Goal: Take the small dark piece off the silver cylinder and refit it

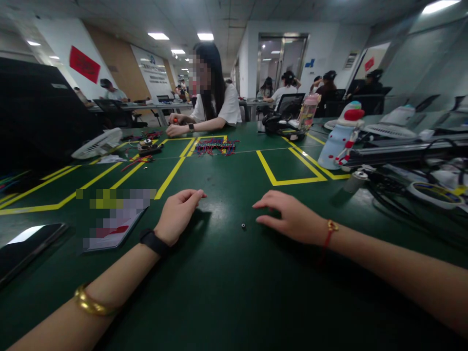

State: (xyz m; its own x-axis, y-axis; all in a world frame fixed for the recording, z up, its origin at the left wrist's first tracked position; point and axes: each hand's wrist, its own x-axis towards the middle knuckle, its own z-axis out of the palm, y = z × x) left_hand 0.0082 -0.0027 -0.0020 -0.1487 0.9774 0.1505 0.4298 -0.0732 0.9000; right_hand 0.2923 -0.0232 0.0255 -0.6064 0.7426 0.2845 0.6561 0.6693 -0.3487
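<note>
On the dark green table lies a tiny dark cylindrical piece (243, 226) with a pale centre, in the gap between my two hands. My right hand (288, 214) hovers just to the right of it, holding nothing, with its thumb and fingers apart. To the left of the piece is my left hand (179, 214), its thumb drawn in against the fingers. Nothing shows at its fingertips, and its inner side is partly hidden. Neither hand touches the piece.
Phones (31, 243) lie to the left, one partly blurred (120, 219). Coloured wires (215, 146) lie ahead, before a seated person. A blue bottle (334, 146), a metal cylinder (355, 181) and black cables (387, 204) stand or lie right. Yellow tape (298, 183) marks the tabletop.
</note>
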